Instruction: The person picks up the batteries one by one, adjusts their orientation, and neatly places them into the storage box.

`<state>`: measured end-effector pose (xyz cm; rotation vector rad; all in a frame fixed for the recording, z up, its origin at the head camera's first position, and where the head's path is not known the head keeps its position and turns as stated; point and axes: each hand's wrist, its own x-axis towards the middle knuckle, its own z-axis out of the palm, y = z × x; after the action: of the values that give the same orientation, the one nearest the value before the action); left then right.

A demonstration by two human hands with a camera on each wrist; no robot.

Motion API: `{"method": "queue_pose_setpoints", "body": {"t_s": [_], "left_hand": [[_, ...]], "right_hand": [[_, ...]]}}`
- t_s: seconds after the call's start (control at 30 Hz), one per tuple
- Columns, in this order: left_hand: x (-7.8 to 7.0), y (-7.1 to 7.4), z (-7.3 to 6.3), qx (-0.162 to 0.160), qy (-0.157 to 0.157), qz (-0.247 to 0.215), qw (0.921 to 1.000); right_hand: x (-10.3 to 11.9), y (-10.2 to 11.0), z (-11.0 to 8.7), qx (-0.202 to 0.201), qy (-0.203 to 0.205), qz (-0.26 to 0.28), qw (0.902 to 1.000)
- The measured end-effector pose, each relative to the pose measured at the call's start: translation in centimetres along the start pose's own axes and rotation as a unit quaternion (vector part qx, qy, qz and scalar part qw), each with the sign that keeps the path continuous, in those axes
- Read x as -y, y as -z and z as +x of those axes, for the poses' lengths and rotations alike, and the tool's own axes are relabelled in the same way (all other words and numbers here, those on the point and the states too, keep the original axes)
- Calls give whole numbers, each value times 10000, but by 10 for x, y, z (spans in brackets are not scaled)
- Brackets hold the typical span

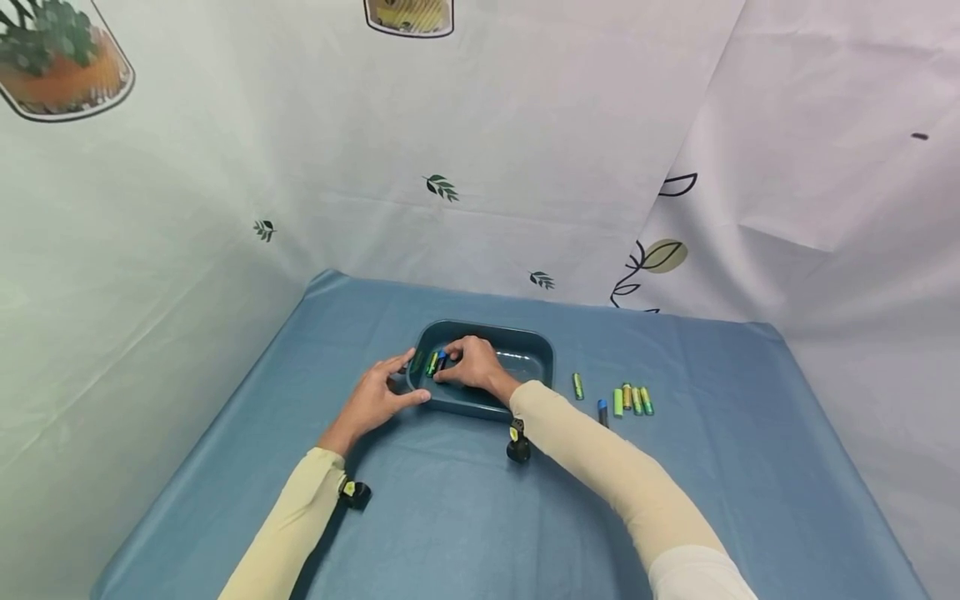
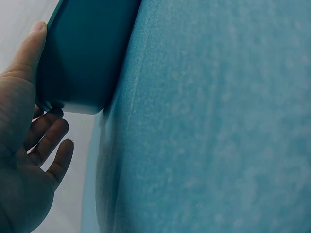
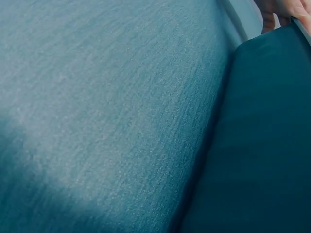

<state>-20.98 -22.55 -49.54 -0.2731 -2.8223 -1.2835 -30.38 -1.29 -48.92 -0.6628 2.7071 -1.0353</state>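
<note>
From my station I log the blue-topped battery (image 1: 441, 358) in the tray (image 1: 465, 407), left end, seemingly pinched by the right hand (image 1: 476, 365), contact small in view. The left hand (image 1: 375, 396), spread wide, grips the near-left corner; blue cloth (image 1: 442, 500) beneath, leaf-printed white backdrop (image 1: 495, 225) behind.

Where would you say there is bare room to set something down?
Bare tablecloth lies in front of the tray, between the sleeves, and right of the battery row. The tray's left end is crowded by batteries, the left hand and the right hand.
</note>
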Motion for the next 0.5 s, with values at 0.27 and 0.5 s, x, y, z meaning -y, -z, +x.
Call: {"method": "queue_pose_setpoints", "body": {"t_s": [0.27,0.5], "left_hand": [[-1,1,-1,8,56,6,10000],[-1,2,0,19,88,42,10000]], "right_hand": [[-1,-2,0,6,45,-25,10000],[-1,12,-8,-156,124,313,9993]]}}
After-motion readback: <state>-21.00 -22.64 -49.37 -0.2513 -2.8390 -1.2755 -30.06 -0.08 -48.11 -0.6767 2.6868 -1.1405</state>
